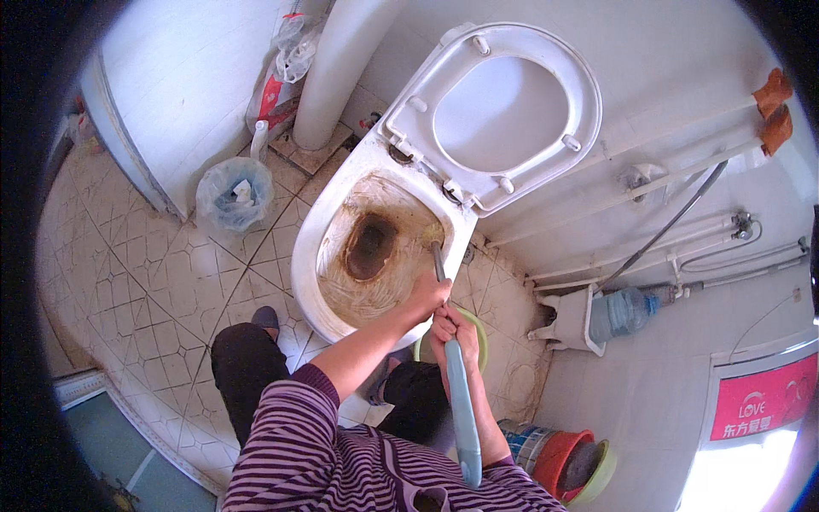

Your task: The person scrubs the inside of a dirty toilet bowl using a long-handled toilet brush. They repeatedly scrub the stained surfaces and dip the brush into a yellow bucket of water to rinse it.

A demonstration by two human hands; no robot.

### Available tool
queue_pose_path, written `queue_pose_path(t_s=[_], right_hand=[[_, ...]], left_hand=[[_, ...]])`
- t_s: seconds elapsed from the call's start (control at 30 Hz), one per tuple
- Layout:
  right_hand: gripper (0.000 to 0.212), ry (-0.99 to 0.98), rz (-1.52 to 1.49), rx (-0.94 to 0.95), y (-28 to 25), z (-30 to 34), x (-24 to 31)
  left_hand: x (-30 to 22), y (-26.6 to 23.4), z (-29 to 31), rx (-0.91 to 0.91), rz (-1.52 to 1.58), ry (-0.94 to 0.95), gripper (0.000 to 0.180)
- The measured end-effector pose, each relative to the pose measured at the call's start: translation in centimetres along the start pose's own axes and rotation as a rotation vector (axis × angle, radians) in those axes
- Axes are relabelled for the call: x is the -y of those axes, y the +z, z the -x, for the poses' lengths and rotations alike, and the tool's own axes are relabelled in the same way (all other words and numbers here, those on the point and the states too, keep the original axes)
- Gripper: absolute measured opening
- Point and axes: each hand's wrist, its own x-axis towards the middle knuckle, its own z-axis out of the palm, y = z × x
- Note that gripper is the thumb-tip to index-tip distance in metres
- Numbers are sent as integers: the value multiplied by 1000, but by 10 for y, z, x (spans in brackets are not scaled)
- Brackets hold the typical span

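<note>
Lower centre: right hand (458, 330) and, farther forward, left hand (429, 297) hold the brush (461, 405), fingers wrapped around it. Brush tip (433, 235): inside the brown-stained toilet bowl (304, 263), centre of frame. Current step, apparently: scrubbing; next stroke likely requires firm wall contact. Upper left: bagged bin (211, 212) contains white paper (243, 191).

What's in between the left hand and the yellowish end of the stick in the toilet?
A thin grey shaft, running from the left hand to the yellowish end inside the toilet bowl. The head view shows it.
</note>
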Motion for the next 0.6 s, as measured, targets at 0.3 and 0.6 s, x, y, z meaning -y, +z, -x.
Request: queue_pose_path(t_s=[0.3, 0.6], right_hand=[[8, 26, 89, 22, -6, 9, 9], [5, 79, -10, -4, 6, -20, 13]], left_hand=[[-9, 6, 14, -46, 91, 8, 30], [0, 2, -12, -81, 248, -55, 28]])
